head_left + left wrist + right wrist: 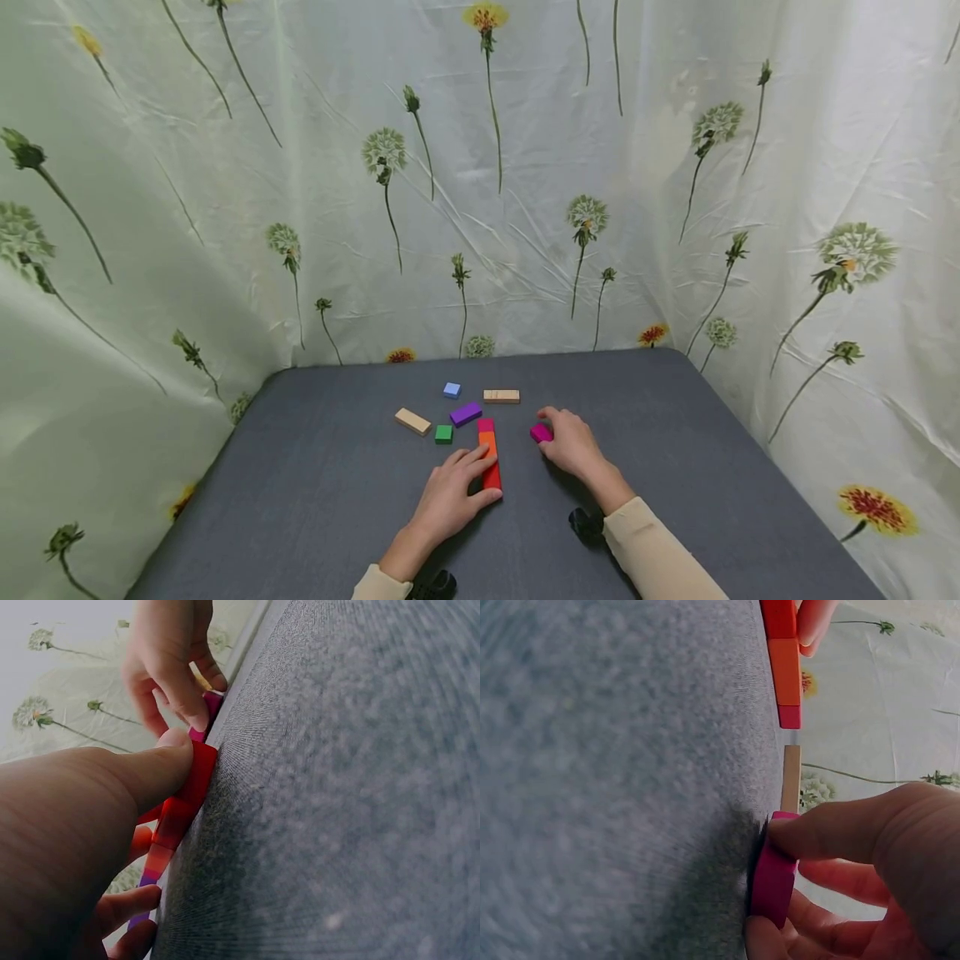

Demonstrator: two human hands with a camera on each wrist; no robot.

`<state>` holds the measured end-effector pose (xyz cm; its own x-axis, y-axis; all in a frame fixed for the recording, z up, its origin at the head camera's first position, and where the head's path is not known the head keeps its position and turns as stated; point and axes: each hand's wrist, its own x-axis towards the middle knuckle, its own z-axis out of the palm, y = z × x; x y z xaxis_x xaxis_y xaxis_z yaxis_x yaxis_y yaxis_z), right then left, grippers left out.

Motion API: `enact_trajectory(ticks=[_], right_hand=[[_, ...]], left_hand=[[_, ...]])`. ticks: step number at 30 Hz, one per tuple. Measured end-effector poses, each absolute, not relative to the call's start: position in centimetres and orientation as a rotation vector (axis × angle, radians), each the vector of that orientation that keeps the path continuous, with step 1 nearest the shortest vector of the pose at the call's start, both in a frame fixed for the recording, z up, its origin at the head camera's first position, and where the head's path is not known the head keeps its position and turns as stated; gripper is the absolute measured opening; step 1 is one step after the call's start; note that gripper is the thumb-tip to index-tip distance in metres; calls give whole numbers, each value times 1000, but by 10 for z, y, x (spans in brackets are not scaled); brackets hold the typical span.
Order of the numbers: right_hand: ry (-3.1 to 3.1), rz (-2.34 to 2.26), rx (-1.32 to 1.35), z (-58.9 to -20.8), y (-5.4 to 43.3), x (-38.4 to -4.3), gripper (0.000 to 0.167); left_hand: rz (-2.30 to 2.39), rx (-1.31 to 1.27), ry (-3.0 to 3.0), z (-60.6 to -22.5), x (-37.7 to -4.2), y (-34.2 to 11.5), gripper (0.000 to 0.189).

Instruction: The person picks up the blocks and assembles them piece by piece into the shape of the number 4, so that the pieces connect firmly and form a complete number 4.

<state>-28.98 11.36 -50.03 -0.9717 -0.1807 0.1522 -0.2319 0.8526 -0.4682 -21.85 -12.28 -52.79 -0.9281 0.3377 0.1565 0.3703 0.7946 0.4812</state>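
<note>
In the head view, a pinkish-red block (486, 425), an orange block (488, 440) and a red block (492, 478) lie end to end in a straight row. My left hand (452, 493) holds the row, its thumb at the near end of the red block and its fingertips by the orange part. To the right of the row, my right hand (573, 446) pinches a magenta block (774, 881) between thumb and fingers. That block is tilted in the right wrist view, low over the table; whether it touches the cloth I cannot tell.
Beyond the row lie a purple block (466, 414), a green block (444, 434), a light blue block (452, 390) and two plain wooden blocks, one to the left (412, 421) and one behind (501, 397). Grey cloth covers the table (322, 500); a flowered curtain (525, 167) surrounds it.
</note>
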Motion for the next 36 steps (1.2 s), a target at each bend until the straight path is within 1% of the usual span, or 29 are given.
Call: enact_trajectory(ticks=[3,9,12,30,36], right_hand=[[-2933,743,324,-499,113,-290,43],[-2918,727,357,-499,111,-293,30],[-2906,737,376,-500,108,-295,28],[-2872,794,510,-505,94,-303,27],[-2864,794,548,-504,89,-308,29]], left_hand=[[-801,-572,-2912,-528,-218,-123,58],[-783,-567,-2916,-529,-219,-123,58],[-778,-565,-2921,-530,-220,-123,59],[-797,-555,-2936,-529,-220,-122,59],[-804,-554,-2941,-530,-222,-122,59]])
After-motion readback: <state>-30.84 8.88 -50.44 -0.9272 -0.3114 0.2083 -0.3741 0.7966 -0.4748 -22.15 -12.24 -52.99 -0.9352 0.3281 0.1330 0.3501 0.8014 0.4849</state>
